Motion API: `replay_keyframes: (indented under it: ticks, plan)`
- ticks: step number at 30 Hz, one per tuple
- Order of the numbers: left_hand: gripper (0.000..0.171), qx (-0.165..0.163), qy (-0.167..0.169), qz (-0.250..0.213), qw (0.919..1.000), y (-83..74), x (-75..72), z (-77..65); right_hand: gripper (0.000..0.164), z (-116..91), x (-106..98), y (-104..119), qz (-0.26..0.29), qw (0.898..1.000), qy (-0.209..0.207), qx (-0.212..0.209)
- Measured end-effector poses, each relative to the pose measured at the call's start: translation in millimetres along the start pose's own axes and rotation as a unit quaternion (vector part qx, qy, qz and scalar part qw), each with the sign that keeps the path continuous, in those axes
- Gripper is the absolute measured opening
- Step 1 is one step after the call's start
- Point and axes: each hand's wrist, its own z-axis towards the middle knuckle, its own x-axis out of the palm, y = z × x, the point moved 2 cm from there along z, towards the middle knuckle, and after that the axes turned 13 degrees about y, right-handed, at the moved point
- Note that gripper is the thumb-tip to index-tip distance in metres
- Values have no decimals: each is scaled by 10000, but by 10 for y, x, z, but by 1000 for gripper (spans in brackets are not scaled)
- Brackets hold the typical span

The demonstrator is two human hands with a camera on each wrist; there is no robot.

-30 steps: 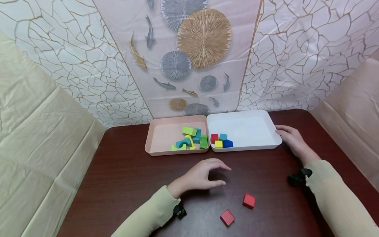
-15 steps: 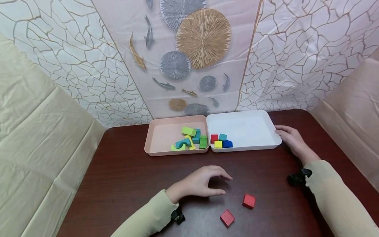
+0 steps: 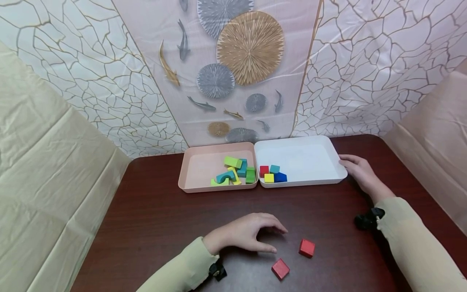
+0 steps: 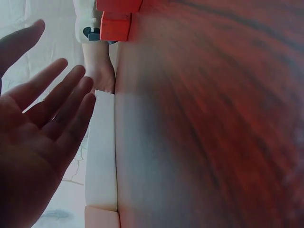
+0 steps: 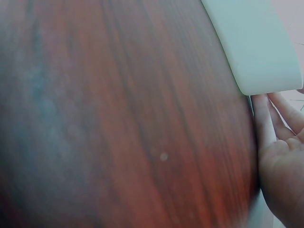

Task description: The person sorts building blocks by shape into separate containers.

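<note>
Two red blocks lie on the dark wooden table, a nearer block (image 3: 280, 269) and a farther block (image 3: 307, 247). My left hand (image 3: 249, 232) hovers just left of them, thumb and fingers spread apart with nothing between. The left wrist view shows its palm (image 4: 33, 128) and loosely extended fingers, with a red block (image 4: 116, 26) beyond them. At the white tray's (image 3: 341, 177) right end, my right hand (image 3: 359, 172) touches the outer wall. Extended fingers against that tray's wall (image 5: 259, 47) appear in the right wrist view, their tips partly hidden.
Beside the white tray stands a pink tray (image 3: 193, 170) holding several green, teal and yellow blocks (image 3: 233, 162). Inside the white tray's left corner are a red, a teal, a yellow and a blue block (image 3: 280, 177). A patterned cloth (image 3: 251, 48) hangs behind the table.
My left hand has come nearer along the table, away from the trays and down toward the red blocks. The right hand stays at the white tray; the blocks have not moved.
</note>
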Motion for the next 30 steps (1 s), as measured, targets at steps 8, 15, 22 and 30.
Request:
replay_keyframes:
  ticks: [8, 15, 22, 30]
  plan:
    - [51, -100, 513, -114, 9986, -22, 41, 3, 70, 19, -25, -23, -27, 10000, 23, 72]
    - [55, -36, 786, 77, 9969, -63, 89, 14, 70, 19, -18, -36, -66, 9999, 48, 97]
    - [57, 18, 1009, 126, 9948, -88, 119, 42, 69, 22, -16, -35, -58, 9999, 73, 114]
    - [56, 97, 1203, 34, 9927, -105, 166, 91, 69, 11, -24, -34, -3, 10000, 37, 9]
